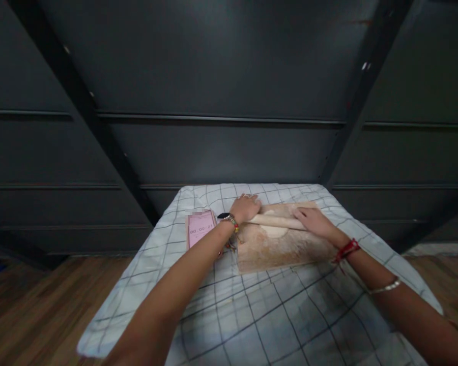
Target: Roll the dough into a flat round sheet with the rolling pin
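A wooden rolling pin [277, 221] lies across a floured wooden board [282, 249] on the table. My left hand [245, 208] rests palm down on the pin's left end, fingers curled over it. My right hand [312, 219] presses flat on the pin's right end, fingers stretched forward. A pale, flattened piece of dough [274, 232] lies on the board just in front of the pin, partly under it. A beaded band is on my left wrist, a red thread and a metal bangle on my right arm.
A white checked cloth [252, 315] covers the table. A pink device showing digits [200, 229] lies left of the board, a small dark object [223, 215] beside it. A dark panelled wall stands behind; wooden floor lies on both sides.
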A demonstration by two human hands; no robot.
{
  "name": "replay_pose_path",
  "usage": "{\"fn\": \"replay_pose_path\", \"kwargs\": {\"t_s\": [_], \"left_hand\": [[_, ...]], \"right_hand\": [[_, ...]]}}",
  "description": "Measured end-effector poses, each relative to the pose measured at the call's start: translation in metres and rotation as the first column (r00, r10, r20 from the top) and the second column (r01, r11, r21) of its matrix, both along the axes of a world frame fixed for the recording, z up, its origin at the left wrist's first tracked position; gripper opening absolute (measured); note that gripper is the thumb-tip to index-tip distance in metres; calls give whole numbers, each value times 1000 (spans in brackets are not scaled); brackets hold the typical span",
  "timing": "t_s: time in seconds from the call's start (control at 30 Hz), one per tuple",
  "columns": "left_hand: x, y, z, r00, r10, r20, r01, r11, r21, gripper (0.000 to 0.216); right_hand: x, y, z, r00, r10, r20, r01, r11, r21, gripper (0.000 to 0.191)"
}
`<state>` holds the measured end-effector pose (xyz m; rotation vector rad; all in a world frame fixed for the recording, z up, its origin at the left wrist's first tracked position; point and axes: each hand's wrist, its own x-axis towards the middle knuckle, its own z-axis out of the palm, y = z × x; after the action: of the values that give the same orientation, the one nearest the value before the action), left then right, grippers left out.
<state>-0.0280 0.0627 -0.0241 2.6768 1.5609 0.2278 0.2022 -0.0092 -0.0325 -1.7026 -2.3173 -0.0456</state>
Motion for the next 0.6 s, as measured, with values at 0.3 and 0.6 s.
{"fn": "replay_pose_path", "kwargs": {"t_s": [0.3,0.6], "left_hand": [[-13,-43,-16,998,-52,-32,53,998,43,44],[-7,-39,-13,999,-51,-19,52,993,102,41]], "right_hand": [[-7,-43,-32,957,75,279,-143,963,230,25],[-5,-42,-20,984,68,165,-80,995,65,34]]}}
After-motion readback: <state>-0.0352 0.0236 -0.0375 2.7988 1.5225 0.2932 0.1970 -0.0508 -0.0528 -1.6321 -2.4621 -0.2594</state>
